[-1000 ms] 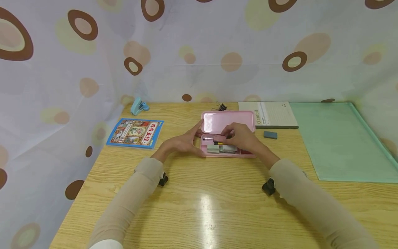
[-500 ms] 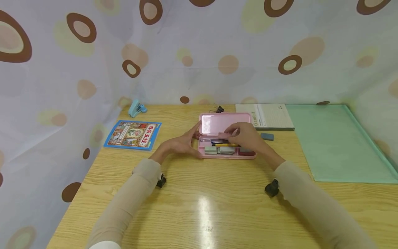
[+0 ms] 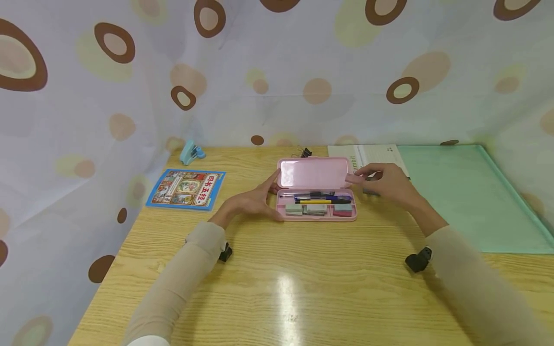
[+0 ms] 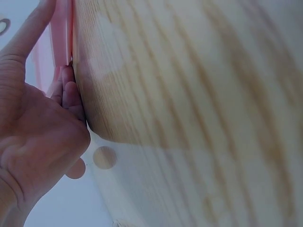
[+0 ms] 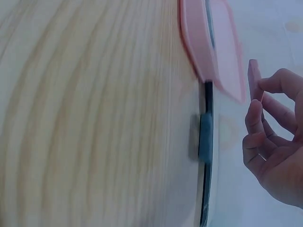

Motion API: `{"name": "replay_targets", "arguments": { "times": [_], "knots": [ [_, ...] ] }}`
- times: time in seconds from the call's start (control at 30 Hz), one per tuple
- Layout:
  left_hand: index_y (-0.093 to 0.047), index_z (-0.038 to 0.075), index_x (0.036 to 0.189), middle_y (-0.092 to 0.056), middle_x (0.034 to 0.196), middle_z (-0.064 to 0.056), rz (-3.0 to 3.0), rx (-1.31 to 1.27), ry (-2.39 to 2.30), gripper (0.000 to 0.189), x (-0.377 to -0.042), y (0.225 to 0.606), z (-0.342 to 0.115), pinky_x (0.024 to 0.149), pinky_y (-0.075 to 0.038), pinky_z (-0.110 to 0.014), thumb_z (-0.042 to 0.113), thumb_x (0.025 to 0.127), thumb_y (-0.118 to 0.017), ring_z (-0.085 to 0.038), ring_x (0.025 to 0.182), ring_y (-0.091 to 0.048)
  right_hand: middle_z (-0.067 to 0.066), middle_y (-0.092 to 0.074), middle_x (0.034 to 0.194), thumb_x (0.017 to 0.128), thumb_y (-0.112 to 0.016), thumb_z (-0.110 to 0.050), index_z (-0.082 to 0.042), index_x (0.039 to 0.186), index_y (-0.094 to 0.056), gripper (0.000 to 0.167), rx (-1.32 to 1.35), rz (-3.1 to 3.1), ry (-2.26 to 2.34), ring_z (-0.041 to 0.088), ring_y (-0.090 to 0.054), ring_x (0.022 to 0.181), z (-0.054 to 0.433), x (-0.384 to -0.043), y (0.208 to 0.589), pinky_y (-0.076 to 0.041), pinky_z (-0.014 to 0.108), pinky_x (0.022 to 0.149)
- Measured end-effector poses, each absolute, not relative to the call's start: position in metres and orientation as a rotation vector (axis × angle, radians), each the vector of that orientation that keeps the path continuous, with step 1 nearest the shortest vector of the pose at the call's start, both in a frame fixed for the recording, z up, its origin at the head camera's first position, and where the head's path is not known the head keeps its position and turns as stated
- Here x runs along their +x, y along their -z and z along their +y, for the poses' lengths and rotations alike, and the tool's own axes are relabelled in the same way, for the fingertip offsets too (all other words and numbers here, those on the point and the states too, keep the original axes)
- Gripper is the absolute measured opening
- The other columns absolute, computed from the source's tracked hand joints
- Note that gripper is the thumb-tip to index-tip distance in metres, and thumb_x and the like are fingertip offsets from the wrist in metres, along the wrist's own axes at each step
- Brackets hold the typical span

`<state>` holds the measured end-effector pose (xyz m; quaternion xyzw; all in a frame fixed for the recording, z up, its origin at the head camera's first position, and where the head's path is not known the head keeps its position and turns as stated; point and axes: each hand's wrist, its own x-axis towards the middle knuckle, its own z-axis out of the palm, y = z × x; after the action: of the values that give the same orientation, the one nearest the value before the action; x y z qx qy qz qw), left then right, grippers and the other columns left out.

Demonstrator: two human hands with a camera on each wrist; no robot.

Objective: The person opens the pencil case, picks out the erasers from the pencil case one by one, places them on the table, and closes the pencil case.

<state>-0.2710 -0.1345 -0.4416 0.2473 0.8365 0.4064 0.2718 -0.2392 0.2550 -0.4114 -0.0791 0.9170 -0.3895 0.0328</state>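
Right hand (image 3: 391, 185) has shifted rightward, partly hiding the notebook (image 3: 375, 154).

Pinches small pink block (image 5: 254, 78) w/ fingertips (image 5: 268, 85) of R grip (image 5: 284, 163), at R side of view, apart from open pink case (image 5: 196, 42) at top ctr-R. Shows blue-grey block (image 5: 205, 137) below case, in front of long dark strip (image 5: 206, 189); can't tell if touching. Also shows wood-grain surface (image 5: 94, 118) filling L half, plus pale bkgd (image 5: 270, 28) w/ faint spots behind grip.
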Motion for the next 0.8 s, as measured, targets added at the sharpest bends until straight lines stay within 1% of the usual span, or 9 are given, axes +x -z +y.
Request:
{"name": "replay_targets", "arguments": {
  "times": [0.17, 0.33, 0.47, 0.57, 0.8],
  "knots": [
    [0.012, 0.035, 0.166, -0.038, 0.148, -0.01, 2.256, 0.665, -1.098, 0.137, -0.271, 0.441, -0.135, 0.124, -0.026, -0.044, 0.028, 0.079, -0.093, -0.024, 0.139, -0.036, 0.011, -0.067, 0.123, 0.091, -0.073, -0.06, -0.012, 0.125, -0.073, 0.059, -0.144, 2.851, 1.131, 0.026, -0.058, 0.102, 0.286, -0.235, 0.416, -0.049, 0.036, 0.077],
    [0.012, 0.035, 0.166, -0.038, 0.15, -0.01, 2.262, 0.669, -1.082, 0.136, -0.27, 0.442, -0.134, 0.125, -0.025, -0.044, 0.031, 0.079, -0.093, -0.024, 0.14, -0.036, 0.015, -0.065, 0.127, 0.09, -0.073, -0.062, -0.008, 0.128, -0.07, 0.066, -0.054, 2.832, 1.101, 0.029, -0.059, 0.11, 0.315, -0.231, 0.422, -0.051, 0.034, 0.077],
    [0.012, 0.035, 0.166, -0.038, 0.15, -0.01, 2.261, 0.66, -1.083, 0.136, -0.269, 0.442, -0.134, 0.125, -0.024, -0.043, 0.031, 0.079, -0.093, -0.023, 0.14, -0.036, 0.02, -0.065, 0.126, 0.09, -0.073, -0.061, -0.003, 0.129, -0.069, 0.069, -0.031, 2.836, 1.037, 0.03, -0.06, 0.105, 0.331, -0.229, 0.427, -0.052, 0.033, 0.073],
    [0.012, 0.035, 0.166, -0.038, 0.15, -0.009, 2.264, 0.662, -1.086, 0.137, -0.269, 0.441, -0.134, 0.125, -0.025, -0.043, 0.03, 0.079, -0.093, -0.023, 0.139, -0.036, 0.022, -0.064, 0.125, 0.091, -0.073, -0.061, -0.003, 0.128, -0.069, 0.07, -0.039, 2.832, 0.983, 0.031, -0.062, 0.099, 0.338, -0.228, 0.429, -0.053, 0.034, 0.069],
    [0.012, 0.035, 0.166, -0.037, 0.15, -0.01, 2.262, 0.663, -1.089, 0.136, -0.268, 0.439, -0.134, 0.125, -0.025, -0.043, 0.029, 0.079, -0.093, -0.024, 0.14, -0.036, 0.024, -0.06, 0.131, 0.093, -0.071, -0.058, -0.003, 0.133, -0.065, 0.068, -0.061, 2.781, 0.993, 0.036, -0.061, 0.106, 0.341, -0.226, 0.428, -0.054, 0.036, 0.072]
  ]
}}
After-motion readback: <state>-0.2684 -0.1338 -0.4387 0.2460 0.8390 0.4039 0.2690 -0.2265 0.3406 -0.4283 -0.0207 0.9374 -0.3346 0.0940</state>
